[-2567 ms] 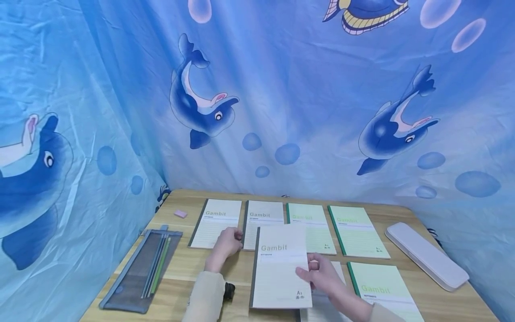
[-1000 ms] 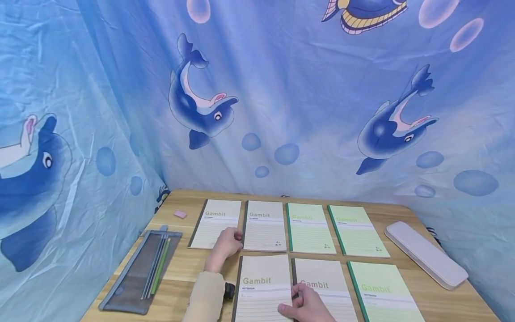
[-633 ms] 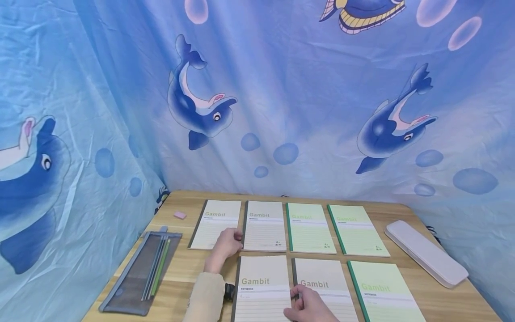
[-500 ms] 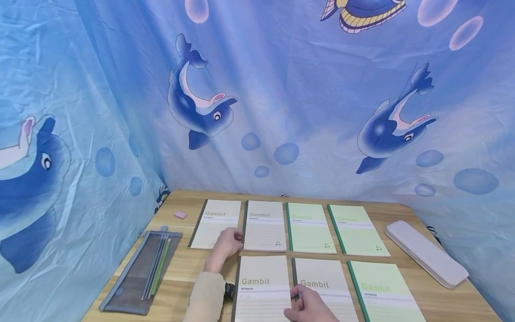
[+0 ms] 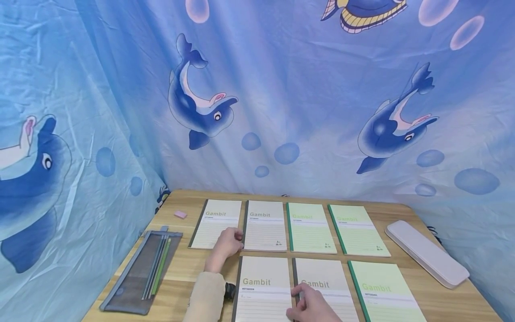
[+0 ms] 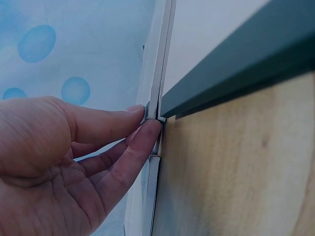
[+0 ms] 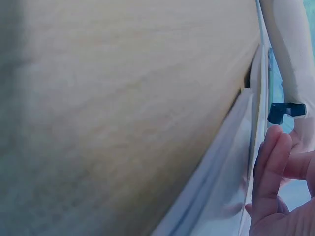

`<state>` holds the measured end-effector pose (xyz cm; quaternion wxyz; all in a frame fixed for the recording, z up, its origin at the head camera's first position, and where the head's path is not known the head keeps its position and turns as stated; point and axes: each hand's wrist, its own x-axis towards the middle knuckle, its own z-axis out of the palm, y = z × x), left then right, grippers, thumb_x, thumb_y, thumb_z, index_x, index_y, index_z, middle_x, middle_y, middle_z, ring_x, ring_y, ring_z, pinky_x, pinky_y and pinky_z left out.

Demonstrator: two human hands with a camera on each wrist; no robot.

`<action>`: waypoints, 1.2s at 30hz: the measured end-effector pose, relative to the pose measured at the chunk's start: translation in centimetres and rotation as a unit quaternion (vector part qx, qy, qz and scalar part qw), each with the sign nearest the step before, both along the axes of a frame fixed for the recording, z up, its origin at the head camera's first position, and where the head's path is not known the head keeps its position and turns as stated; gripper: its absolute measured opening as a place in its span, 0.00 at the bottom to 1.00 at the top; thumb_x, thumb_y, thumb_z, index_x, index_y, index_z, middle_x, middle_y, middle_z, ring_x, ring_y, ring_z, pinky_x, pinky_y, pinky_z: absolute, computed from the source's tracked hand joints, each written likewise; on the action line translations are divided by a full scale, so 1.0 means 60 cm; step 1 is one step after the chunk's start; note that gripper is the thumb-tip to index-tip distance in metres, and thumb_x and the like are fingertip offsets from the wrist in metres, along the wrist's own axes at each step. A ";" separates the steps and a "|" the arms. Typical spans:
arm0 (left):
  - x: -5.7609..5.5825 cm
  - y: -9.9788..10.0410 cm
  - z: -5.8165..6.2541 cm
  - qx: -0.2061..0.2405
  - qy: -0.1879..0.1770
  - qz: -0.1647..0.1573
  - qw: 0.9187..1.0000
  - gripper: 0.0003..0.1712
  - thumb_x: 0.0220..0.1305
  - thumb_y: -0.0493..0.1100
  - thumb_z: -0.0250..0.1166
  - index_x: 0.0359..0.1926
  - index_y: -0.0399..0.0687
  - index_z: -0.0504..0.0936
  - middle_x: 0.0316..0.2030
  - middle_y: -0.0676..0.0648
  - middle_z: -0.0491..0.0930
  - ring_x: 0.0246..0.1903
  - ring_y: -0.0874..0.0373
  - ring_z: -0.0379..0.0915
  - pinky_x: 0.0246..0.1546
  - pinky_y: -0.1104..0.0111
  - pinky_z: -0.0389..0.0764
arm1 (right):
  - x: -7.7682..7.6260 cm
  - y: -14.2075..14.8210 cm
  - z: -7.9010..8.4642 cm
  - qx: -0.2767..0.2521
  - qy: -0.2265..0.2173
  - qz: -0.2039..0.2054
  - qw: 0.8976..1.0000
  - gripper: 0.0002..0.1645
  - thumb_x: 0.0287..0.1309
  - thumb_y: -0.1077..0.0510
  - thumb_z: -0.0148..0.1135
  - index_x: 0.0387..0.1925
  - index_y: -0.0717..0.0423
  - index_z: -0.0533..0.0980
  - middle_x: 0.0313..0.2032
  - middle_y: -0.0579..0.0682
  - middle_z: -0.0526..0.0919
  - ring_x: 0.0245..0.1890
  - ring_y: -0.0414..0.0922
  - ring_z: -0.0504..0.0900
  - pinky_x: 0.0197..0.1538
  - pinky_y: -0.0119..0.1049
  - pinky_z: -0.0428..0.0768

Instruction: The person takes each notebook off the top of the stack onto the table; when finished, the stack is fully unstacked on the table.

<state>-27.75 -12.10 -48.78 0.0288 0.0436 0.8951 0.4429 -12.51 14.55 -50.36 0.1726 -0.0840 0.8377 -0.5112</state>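
Note:
My left hand (image 5: 226,243) pinches at the near-left corner of a dark-spined Gambit notebook (image 5: 265,232) in the back row. In the left wrist view its thumb (image 6: 115,118) and a fingertip meet at that corner. My right hand (image 5: 314,306) is by the right edge of the front-left Gambit notebook (image 5: 263,290), which lies flat; thumb and forefinger are spread. A second dark-spined notebook (image 5: 334,308) lies partly under this hand. In the right wrist view the fingers (image 7: 273,162) are extended beside the notebook edges.
Another dark-spined notebook (image 5: 215,228) lies back left. Green-spined notebooks stand in both rows, one at the back right (image 5: 360,230) and one in front (image 5: 384,286). A mesh pouch (image 5: 138,264) with pencils and a pink eraser (image 5: 180,214) are at left, a white case (image 5: 426,252) at right.
The right hand has lowered the notebook from above the table into the front row, left of the other dark-spined one, then eased slightly right off its edge. The left hand has stayed put.

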 end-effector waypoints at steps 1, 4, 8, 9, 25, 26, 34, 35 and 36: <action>0.000 0.000 0.000 -0.002 0.003 -0.003 1.000 0.24 0.51 0.23 0.67 0.52 0.26 0.79 0.39 0.41 0.81 0.41 0.47 0.79 0.44 0.57 0.82 | 0.000 0.001 0.002 0.001 0.006 0.000 1.000 0.26 0.56 0.59 0.69 0.51 0.71 0.71 0.20 0.47 0.78 0.19 0.42 0.76 0.24 0.33 0.74; 0.000 0.000 0.000 -0.002 0.003 -0.002 1.000 0.24 0.51 0.23 0.67 0.52 0.27 0.79 0.39 0.41 0.81 0.42 0.47 0.79 0.44 0.57 0.82 | -0.002 0.003 0.007 -0.012 0.014 0.004 1.000 0.27 0.57 0.60 0.68 0.53 0.72 0.69 0.18 0.47 0.79 0.17 0.42 0.77 0.23 0.33 0.75; 0.001 0.000 0.001 -0.001 0.003 -0.001 1.000 0.23 0.51 0.23 0.67 0.52 0.27 0.79 0.39 0.41 0.81 0.42 0.47 0.79 0.44 0.58 0.83 | -0.011 0.004 0.019 -0.046 0.004 0.001 0.999 0.26 0.61 0.60 0.66 0.54 0.70 0.68 0.17 0.49 0.79 0.15 0.42 0.78 0.20 0.33 0.77; 0.001 -0.001 0.001 -0.002 0.002 -0.001 1.000 0.23 0.51 0.23 0.67 0.52 0.26 0.79 0.39 0.41 0.81 0.42 0.46 0.79 0.43 0.58 0.83 | -0.014 0.004 0.023 -0.054 0.004 0.001 0.999 0.25 0.61 0.60 0.66 0.54 0.70 0.68 0.17 0.49 0.79 0.14 0.43 0.78 0.19 0.33 0.78; 0.001 0.002 0.000 0.003 0.002 -0.004 1.000 0.22 0.53 0.24 0.66 0.52 0.25 0.78 0.39 0.40 0.81 0.39 0.48 0.79 0.39 0.62 0.84 | -0.114 0.000 0.062 -0.060 0.031 -0.071 0.995 0.22 0.61 0.61 0.64 0.52 0.72 0.73 0.24 0.55 0.81 0.17 0.43 0.80 0.25 0.37 0.83; 0.001 0.003 0.001 0.003 0.001 -0.004 1.000 0.22 0.53 0.24 0.66 0.52 0.25 0.78 0.39 0.40 0.81 0.39 0.48 0.79 0.39 0.62 0.84 | -0.121 -0.001 0.061 -0.057 0.033 -0.074 0.995 0.22 0.62 0.60 0.64 0.52 0.72 0.74 0.25 0.56 0.81 0.17 0.43 0.80 0.25 0.38 0.83; 0.000 0.003 0.000 -0.007 0.007 -0.003 1.000 0.21 0.54 0.25 0.66 0.51 0.26 0.79 0.39 0.40 0.81 0.40 0.47 0.79 0.40 0.61 0.84 | -0.182 -0.006 0.048 -0.014 0.058 -0.122 0.991 0.18 0.61 0.61 0.66 0.49 0.69 0.76 0.30 0.54 0.79 0.19 0.44 0.80 0.25 0.37 0.82; 0.000 0.003 0.000 -0.008 0.006 -0.001 1.000 0.21 0.55 0.25 0.66 0.51 0.26 0.79 0.39 0.40 0.81 0.41 0.47 0.79 0.40 0.61 0.84 | -0.189 -0.007 0.046 -0.008 0.062 -0.127 0.990 0.19 0.61 0.61 0.66 0.49 0.68 0.76 0.30 0.53 0.79 0.19 0.44 0.80 0.25 0.37 0.82; 0.000 0.002 0.000 -0.009 0.007 -0.001 1.000 0.20 0.55 0.25 0.66 0.51 0.26 0.79 0.39 0.40 0.81 0.40 0.47 0.79 0.40 0.61 0.84 | -0.197 -0.007 0.044 -0.002 0.065 -0.131 0.989 0.19 0.60 0.60 0.67 0.50 0.68 0.76 0.31 0.52 0.78 0.20 0.44 0.79 0.26 0.37 0.82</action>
